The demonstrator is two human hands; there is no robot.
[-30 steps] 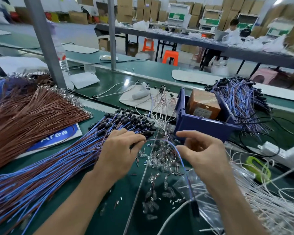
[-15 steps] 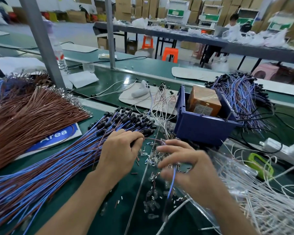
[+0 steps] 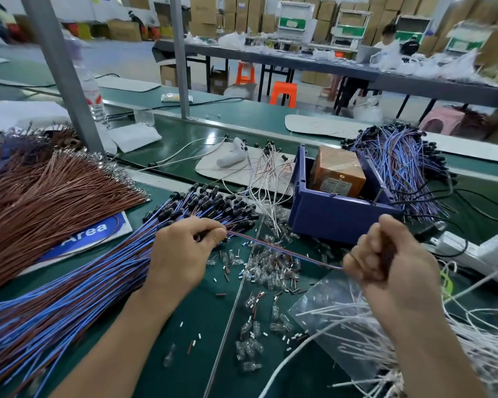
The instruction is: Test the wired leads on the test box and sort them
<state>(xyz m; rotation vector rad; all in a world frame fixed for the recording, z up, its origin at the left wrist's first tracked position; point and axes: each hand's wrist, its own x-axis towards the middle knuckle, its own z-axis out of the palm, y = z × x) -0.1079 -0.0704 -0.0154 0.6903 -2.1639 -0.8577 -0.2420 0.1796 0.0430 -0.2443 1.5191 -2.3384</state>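
Observation:
A thick bundle of blue-and-brown leads [image 3: 69,285] with black end caps lies across the green bench at the left. My left hand [image 3: 181,254] rests on the bundle near the capped ends and pinches one lead's cap. That single lead [image 3: 285,249] stretches taut to my right hand [image 3: 385,259], which grips its other end in a fist. Behind my right hand stands a blue box [image 3: 337,214] with an orange block [image 3: 338,175] inside. A second pile of blue leads [image 3: 400,165] lies behind and right of the box.
Brown wires [image 3: 46,196] fan out at the far left. Small clear bulbs and tube offcuts [image 3: 270,268] litter the bench between my hands. White wires on a plastic bag [image 3: 357,326] lie at the lower right, a white power strip [image 3: 477,251] at the right. A grey post [image 3: 64,73] rises behind.
My right hand has pulled away to the right and closed into a fist, drawing one lead out straight from the bundle. My left hand stays on the bundle.

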